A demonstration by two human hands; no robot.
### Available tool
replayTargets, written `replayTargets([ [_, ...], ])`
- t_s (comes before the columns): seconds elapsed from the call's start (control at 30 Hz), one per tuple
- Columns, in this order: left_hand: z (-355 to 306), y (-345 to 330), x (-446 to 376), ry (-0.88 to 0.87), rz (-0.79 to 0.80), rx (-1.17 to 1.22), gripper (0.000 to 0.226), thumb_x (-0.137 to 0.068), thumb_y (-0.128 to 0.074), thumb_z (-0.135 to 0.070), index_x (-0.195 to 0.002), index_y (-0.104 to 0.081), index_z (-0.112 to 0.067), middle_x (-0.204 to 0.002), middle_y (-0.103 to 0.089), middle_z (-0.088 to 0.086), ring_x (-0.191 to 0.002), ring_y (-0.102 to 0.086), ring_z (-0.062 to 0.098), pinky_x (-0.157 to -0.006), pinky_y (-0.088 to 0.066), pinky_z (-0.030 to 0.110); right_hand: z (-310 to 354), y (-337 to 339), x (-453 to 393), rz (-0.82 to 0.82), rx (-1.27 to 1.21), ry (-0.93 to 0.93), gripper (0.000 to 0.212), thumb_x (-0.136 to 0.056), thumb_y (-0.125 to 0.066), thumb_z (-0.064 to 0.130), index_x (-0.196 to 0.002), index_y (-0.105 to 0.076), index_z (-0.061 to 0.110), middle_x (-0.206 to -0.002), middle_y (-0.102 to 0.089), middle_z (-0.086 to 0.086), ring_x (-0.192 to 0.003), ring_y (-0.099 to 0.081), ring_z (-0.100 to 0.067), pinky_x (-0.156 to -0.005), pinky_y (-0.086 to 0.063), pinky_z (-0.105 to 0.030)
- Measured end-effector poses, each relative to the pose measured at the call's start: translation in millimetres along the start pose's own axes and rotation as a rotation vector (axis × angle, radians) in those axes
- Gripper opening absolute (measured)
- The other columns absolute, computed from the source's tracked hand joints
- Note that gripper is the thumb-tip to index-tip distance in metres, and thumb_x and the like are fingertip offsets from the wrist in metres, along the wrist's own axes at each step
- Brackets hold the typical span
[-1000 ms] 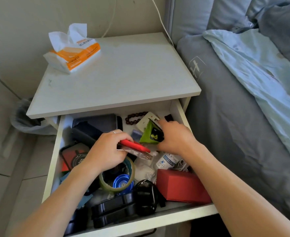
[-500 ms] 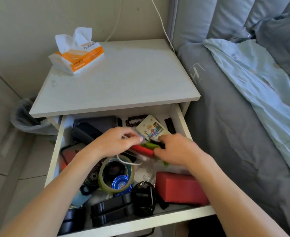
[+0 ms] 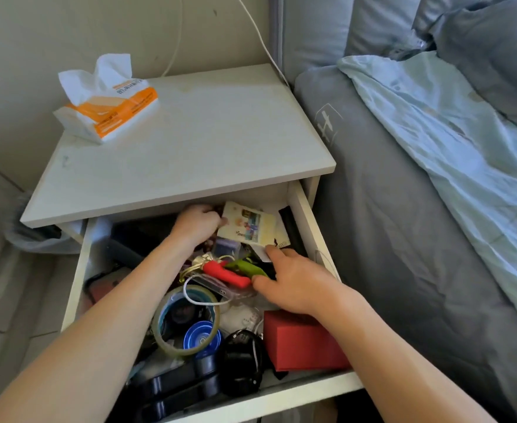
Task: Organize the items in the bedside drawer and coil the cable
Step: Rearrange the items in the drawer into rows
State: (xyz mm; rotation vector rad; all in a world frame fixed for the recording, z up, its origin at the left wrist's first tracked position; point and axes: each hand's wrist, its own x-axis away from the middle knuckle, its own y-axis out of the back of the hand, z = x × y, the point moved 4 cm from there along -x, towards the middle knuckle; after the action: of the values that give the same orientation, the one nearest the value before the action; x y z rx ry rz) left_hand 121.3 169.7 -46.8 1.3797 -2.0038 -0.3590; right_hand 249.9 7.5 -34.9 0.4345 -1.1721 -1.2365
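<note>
Left hand [image 3: 196, 225]: reaching to the drawer [image 3: 302, 206] back, fingers curling, grip hidden.
Right hand [image 3: 296, 283]: lying over the drawer's middle, fingers loose.

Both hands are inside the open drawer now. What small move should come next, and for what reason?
Probably the left hand should draw back out, bringing whatever it holds at the drawer's back. Its fingers are curled there beside the picture card, so a grip seems made. The right hand rests by the green item.

You had two hands in the drawer [image 3: 302, 209]: left hand [image 3: 196, 225], right hand [image 3: 293, 283]. There was one red box [image 3: 300, 341], one tape roll [image 3: 164, 323] and one tissue pack [image 3: 110, 111].
</note>
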Motion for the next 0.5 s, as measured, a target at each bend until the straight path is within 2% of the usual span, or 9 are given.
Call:
replayTargets([
  [0.03, 8, 11, 2, 0.07, -0.061, 0.135, 0.022, -0.094, -0.06, -0.013, -0.113, -0.064, -0.002, -0.089, -0.068, 0.012, -0.076, -0.068, 0.028, -0.071, -0.058, 0.039, 0, 1, 0, 0.008, -0.006, -0.003, 0.075, -0.093, -0.041, 0.059, -0.155, -0.016, 0.025, -0.154, -0.033, -0.01, -0.135, -0.041, -0.032, -0.103, -0.043, -0.042],
  [0.1, 21, 25, 7, 0.162, -0.159, 0.311, 0.018, -0.096, -0.051, -0.007, -0.11, -0.06, 0.001, -0.078, -0.062, 0.011, -0.058, -0.064, 0.023, -0.05, -0.056, 0.03, 1, 2, 0, 0.018, -0.029, -0.009, 0.073, -0.093, -0.042, 0.058, -0.154, -0.021, 0.024, -0.152, -0.037, -0.012, -0.134, -0.042, -0.032, -0.103, -0.043, -0.042],
  [0.13, 25, 29, 7, 0.163, -0.188, 0.31, 0.017, -0.096, -0.048, -0.006, -0.108, -0.058, 0.0, -0.078, -0.061, 0.011, -0.057, -0.064, 0.021, -0.048, -0.055, 0.029, 2, 3, 0, 0.018, -0.035, -0.01, 0.072, -0.093, -0.043, 0.057, -0.153, -0.023, 0.023, -0.151, -0.038, -0.012, -0.133, -0.043, -0.032, -0.103, -0.043, -0.042],
  [0.2, 24, 32, 8, 0.081, -0.205, 0.107, 0.011, -0.092, -0.052, -0.009, -0.097, -0.058, -0.002, -0.077, -0.065, 0.011, -0.064, -0.068, 0.024, -0.061, -0.059, 0.036, 3, 4, 0, 0.014, -0.05, -0.008, 0.071, -0.093, -0.044, 0.057, -0.152, -0.027, 0.022, -0.149, -0.04, -0.012, -0.132, -0.044, -0.031, -0.102, -0.044, -0.04],
  [0.27, 15, 29, 11, -0.04, -0.209, -0.215, 0.013, -0.087, -0.062, -0.016, -0.089, -0.057, -0.004, -0.083, -0.067, 0.008, -0.081, -0.068, 0.027, -0.069, -0.056, 0.037, 2, 6, -1, 0.021, -0.091, -0.014, 0.071, -0.093, -0.045, 0.057, -0.152, -0.029, 0.021, -0.149, -0.041, -0.01, -0.132, -0.044, -0.03, -0.101, -0.043, -0.038],
  [0.33, 2, 14, 16, -0.162, -0.145, -0.468, 0.037, -0.082, -0.072, -0.026, -0.112, -0.057, -0.008, -0.106, -0.062, 0.005, -0.104, -0.06, 0.026, -0.08, -0.052, 0.037, 2, 6, -2, 0.034, -0.134, -0.021, 0.074, -0.092, -0.047, 0.061, -0.152, -0.029, 0.022, -0.15, -0.041, -0.009, -0.132, -0.045, -0.029, -0.101, -0.042, -0.037],
  [0.4, -8, -5, 16, -0.262, 0.019, -0.681, 0.07, -0.078, -0.076, -0.043, -0.139, -0.049, -0.022, -0.136, -0.051, 0.007, -0.13, -0.045, 0.031, -0.103, -0.044, 0.045, 0, 6, -1, 0.072, -0.12, -0.021, 0.084, -0.087, -0.052, 0.066, -0.154, -0.023, 0.025, -0.153, -0.038, -0.008, -0.134, -0.043, -0.029, -0.104, -0.042, -0.038],
  [0.43, -11, -13, 16, -0.294, 0.115, -0.748, 0.07, -0.079, -0.074, -0.047, -0.141, -0.049, -0.027, -0.142, -0.047, 0.007, -0.135, -0.04, 0.032, -0.108, -0.039, 0.044, -1, 7, 1, 0.105, -0.09, -0.018, 0.092, -0.082, -0.058, 0.066, -0.155, -0.018, 0.027, -0.155, -0.034, -0.006, -0.136, -0.04, -0.028, -0.107, -0.041, -0.039],
  [0.5, -14, -22, 18, -0.335, 0.277, -0.714, 0.055, -0.087, -0.067, -0.042, -0.139, -0.054, -0.029, -0.147, -0.048, 0.004, -0.137, -0.042, 0.027, -0.109, -0.037, 0.035, -3, 13, 5, 0.154, -0.052, -0.016, 0.099, -0.076, -0.066, 0.056, -0.156, -0.013, 0.031, -0.155, -0.033, -0.003, -0.136, -0.04, -0.028, -0.107, -0.041, -0.038],
])
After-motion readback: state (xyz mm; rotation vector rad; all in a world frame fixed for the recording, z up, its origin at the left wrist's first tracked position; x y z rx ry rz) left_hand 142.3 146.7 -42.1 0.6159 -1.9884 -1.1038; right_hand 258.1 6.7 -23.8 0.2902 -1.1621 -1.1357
